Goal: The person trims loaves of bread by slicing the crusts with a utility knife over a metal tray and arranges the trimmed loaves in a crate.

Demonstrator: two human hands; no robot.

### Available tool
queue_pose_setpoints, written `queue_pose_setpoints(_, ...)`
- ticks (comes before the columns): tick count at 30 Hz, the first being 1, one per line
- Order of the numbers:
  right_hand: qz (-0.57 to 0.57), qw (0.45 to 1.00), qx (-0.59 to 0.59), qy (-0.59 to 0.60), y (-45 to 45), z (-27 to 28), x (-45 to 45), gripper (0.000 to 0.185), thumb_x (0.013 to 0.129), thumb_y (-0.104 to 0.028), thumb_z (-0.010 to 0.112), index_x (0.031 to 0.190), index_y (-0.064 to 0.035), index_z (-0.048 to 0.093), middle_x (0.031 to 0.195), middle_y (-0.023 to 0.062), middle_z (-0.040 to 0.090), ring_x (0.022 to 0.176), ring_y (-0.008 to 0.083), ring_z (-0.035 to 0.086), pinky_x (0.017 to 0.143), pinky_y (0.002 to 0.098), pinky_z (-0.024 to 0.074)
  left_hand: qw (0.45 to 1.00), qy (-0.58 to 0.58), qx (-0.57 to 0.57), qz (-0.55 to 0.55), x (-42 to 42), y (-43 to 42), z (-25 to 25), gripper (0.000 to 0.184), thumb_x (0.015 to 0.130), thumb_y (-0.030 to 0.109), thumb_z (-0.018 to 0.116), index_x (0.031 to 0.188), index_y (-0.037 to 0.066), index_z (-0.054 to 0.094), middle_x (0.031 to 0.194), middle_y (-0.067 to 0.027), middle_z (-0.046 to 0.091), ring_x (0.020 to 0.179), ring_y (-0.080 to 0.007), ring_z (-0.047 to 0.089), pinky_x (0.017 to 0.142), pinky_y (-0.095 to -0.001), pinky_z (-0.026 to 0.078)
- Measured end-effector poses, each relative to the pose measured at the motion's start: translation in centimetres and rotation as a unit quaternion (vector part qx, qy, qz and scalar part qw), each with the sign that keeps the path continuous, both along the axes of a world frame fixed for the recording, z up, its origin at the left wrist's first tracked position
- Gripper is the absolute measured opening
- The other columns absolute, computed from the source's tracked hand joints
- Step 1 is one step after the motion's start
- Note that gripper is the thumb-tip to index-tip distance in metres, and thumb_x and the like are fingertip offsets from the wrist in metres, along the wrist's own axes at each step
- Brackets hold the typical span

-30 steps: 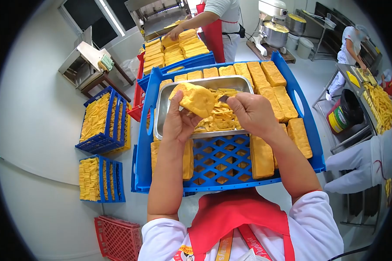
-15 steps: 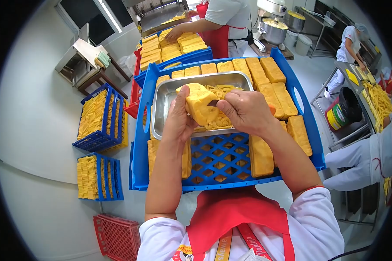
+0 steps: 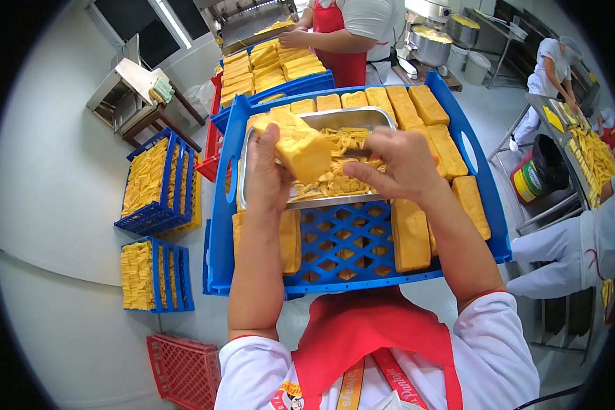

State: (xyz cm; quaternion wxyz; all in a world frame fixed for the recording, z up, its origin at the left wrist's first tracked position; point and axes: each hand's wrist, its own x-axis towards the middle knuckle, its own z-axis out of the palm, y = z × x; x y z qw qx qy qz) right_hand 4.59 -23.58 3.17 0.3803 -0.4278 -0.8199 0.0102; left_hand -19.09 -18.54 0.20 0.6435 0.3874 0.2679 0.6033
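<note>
A yellow loaf-shaped block (image 3: 299, 145) is gripped in my left hand (image 3: 266, 174), tilted over a metal tray (image 3: 383, 117). My right hand (image 3: 400, 162) is closed around a small knife, just right of the block; the blade is blurred and mostly hidden by the fingers. Thin yellow trimmings (image 3: 338, 179) lie in the tray beneath both hands. The tray rests in a large blue crate (image 3: 224, 236), among more yellow blocks (image 3: 410, 236) standing along its back, right and front parts.
Beyond the crate, a co-worker in a red apron (image 3: 342, 55) handles yellow pieces in another crate. Blue crates (image 3: 158, 222) of yellow pieces and a red crate (image 3: 184, 365) stand at left. At right are a black bucket (image 3: 541, 171), a table and other people.
The block has swung so its end points down and right. My right hand has drawn slightly away from it, with the knife. The co-worker's hands have moved to the right.
</note>
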Motion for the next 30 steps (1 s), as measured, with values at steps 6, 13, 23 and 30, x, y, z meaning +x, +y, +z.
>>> queue_pose_setpoints(6, -0.179, 0.983, 0.022, 0.045, 1.1, -0.8, 2.9, 0.061, 0.085, -0.062, 0.070, 0.074, -0.0020, 0.063, 0.061, 0.0133, 0.059, 0.058, 0.0296, 0.061, 0.053, 0.0396, 0.0443, 0.899, 0.392, 0.172, -0.096, 0.0, -8.6, 7.2, 0.073, 0.083, 0.026, 0.073, 0.145, 0.002, 0.043, 0.119, -0.0159, 0.064, 0.103, -0.0279, 0.069, 0.089, -0.0395, 0.058)
queue_pose_setpoints(13, -0.198, 0.976, -0.012, 0.093, 0.8, -0.9, 4.6, 0.056, 0.088, -0.056, 0.070, 0.074, -0.0016, 0.063, 0.060, 0.0119, 0.059, 0.057, 0.0272, 0.060, 0.053, 0.0384, 0.0445, 0.453, 0.867, 0.147, -0.149, 4.6, -11.3, 2.8, 0.062, 0.079, 0.034, 0.079, 0.130, 0.005, 0.059, 0.110, -0.0150, 0.068, 0.100, -0.0348, 0.067, 0.087, -0.0436, 0.054)
queue_pose_setpoints(23, -0.195, 0.970, -0.101, 0.104, 0.4, -0.9, 5.6, 0.053, 0.088, -0.053, 0.067, 0.077, -0.0011, 0.067, 0.065, 0.0138, 0.063, 0.062, 0.0274, 0.063, 0.059, 0.0397, 0.0474, 0.544, 0.479, 0.674, -0.142, 9.1, -9.8, -1.0, 0.032, 0.073, 0.010, 0.074, 0.103, 0.006, 0.064, 0.105, -0.0089, 0.061, 0.097, -0.0269, 0.064, 0.084, -0.0383, 0.054)
queue_pose_setpoints(30, -0.188, 0.965, -0.145, 0.114, -0.1, -0.5, 6.0, 0.052, 0.089, -0.054, 0.065, 0.082, -0.0026, 0.072, 0.075, 0.0164, 0.070, 0.074, 0.0325, 0.069, 0.069, 0.0434, 0.0535, 0.582, 0.713, 0.385, -0.062, 6.3, -13.5, -2.0, 0.047, 0.080, 0.015, 0.072, 0.123, 0.005, 0.059, 0.129, -0.0218, 0.054, 0.115, -0.0385, 0.054, 0.095, -0.0481, 0.046)
